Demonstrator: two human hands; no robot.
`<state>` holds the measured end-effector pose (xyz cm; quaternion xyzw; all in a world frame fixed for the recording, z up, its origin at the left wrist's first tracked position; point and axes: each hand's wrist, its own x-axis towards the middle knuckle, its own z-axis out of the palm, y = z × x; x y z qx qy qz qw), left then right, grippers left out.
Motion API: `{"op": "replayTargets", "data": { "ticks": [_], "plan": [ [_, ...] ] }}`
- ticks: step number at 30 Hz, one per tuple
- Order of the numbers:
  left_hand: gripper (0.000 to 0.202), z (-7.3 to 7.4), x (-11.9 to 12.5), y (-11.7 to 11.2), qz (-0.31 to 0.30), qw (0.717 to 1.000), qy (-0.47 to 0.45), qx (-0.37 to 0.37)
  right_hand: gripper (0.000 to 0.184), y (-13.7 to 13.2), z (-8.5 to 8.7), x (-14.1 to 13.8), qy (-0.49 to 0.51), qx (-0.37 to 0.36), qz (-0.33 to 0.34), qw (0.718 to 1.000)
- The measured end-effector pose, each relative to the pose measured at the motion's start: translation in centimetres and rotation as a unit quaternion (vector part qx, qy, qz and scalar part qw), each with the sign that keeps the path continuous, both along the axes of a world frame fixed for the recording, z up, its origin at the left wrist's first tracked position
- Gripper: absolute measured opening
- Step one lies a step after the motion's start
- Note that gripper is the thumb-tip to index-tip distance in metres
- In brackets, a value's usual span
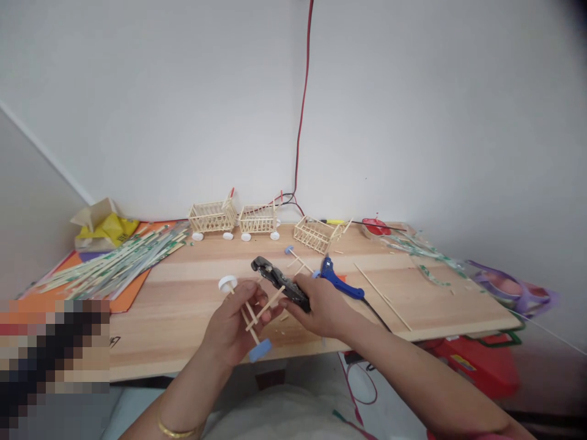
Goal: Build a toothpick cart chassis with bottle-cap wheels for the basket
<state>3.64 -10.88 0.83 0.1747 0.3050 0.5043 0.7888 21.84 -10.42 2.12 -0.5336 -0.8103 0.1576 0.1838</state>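
Note:
My left hand (233, 327) is closed around a small wooden stick frame (257, 315) that carries a white wheel (227, 283) at its far end and a blue wheel (260, 351) at its near end. My right hand (321, 305) grips black pliers (277, 280), whose jaws point left and away over the frame. A cross stick of the frame runs from my left fingers toward the pliers. Both hands hover above the near middle of the wooden tabletop (183, 305).
Two finished stick carts on white wheels (213, 219) (259, 221) and a wheelless stick basket (315, 234) stand at the back. A blue glue gun (339, 281) lies by my right hand. A heap of chopsticks (114, 260) lies left; loose sticks (380, 293), wrappers and a red object right.

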Motion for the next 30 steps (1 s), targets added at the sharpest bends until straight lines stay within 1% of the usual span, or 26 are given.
{"op": "replayTargets", "data": {
  "ticks": [4,8,13,18,21,24,27,30],
  "plan": [
    [0.015,-0.2,-0.1,0.1,0.003,0.999,-0.022,-0.032,0.031,0.4,-0.4,-0.1,-0.02,-0.003,-0.002,1.0],
    [0.016,-0.3,-0.2,0.1,0.001,0.998,-0.034,-0.051,0.036,0.9,-0.2,-0.1,-0.051,0.002,-0.01,0.999],
    [0.019,-0.6,-0.2,0.2,-0.007,0.997,-0.044,-0.061,0.04,1.0,-0.1,0.0,-0.071,0.016,0.022,0.997],
    [0.018,-1.3,-0.4,0.6,-0.013,0.997,-0.039,-0.064,0.042,1.5,-1.1,-0.1,-0.099,0.005,0.018,0.995],
    [0.02,-1.6,-0.7,1.1,0.002,0.997,-0.044,-0.068,0.046,2.2,-1.8,-0.5,-0.113,0.001,0.017,0.993],
    [0.02,-1.7,-1.0,1.7,0.021,0.995,-0.052,-0.078,0.048,3.0,-2.0,-1.1,-0.119,-0.004,0.011,0.993],
    [0.019,-1.8,-1.4,2.2,0.031,0.995,-0.05,-0.086,0.047,3.8,-2.1,-1.5,-0.092,-0.002,0.0,0.996],
    [0.015,-1.9,-1.9,2.3,0.04,0.996,-0.045,-0.064,0.046,4.7,-2.0,-1.2,-0.01,-0.009,-0.037,0.999]
  ]
}}
